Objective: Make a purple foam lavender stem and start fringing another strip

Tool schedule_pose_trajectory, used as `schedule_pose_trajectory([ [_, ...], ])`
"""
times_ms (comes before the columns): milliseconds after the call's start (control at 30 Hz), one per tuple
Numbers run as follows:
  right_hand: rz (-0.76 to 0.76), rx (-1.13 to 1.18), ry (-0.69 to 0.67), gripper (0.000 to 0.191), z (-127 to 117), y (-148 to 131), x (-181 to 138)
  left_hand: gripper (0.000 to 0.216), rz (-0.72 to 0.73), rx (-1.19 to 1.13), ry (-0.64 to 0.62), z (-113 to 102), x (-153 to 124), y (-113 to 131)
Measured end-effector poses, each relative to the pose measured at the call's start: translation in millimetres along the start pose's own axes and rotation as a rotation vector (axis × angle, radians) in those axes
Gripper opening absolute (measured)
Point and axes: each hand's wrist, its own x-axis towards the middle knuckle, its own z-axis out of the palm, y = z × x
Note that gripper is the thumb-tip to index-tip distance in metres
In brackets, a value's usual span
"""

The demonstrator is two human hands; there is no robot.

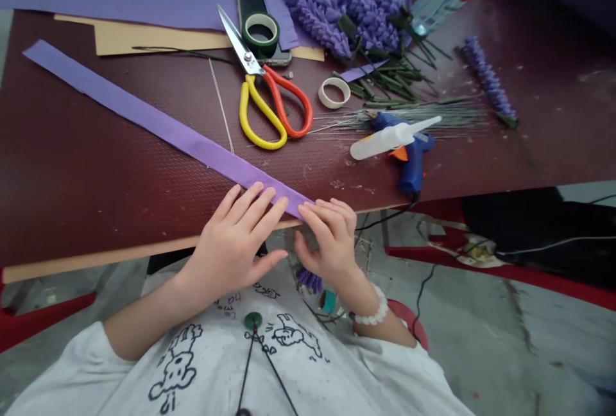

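Resting flat and fanned on the purple strip (168, 129) with the left hand (235, 242); bent over its tip at the near edge of the table (96, 191) with the right hand (334, 246), cannot tell if pinching. Running lengthwise from there diagonally toward the left edge. Farther right, on to a white bottle (375, 146) overlapping a glue gun (410, 173), with contents unclear.
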Motion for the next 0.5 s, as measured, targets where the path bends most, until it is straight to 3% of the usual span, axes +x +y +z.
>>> schedule_pose_trajectory([
  [267, 0.025, -0.03, -0.003, 0.056, 2.9, -6.8, -0.7, 0.059, -0.005, 0.063, -0.033, 2.8, -3.4, 6.6],
  [500, 0.024, 0.136, -0.025, 0.055, -5.7, 7.3, -7.1, 0.059, -0.009, 0.074, -0.04, 2.3, -2.5, 6.3],
])
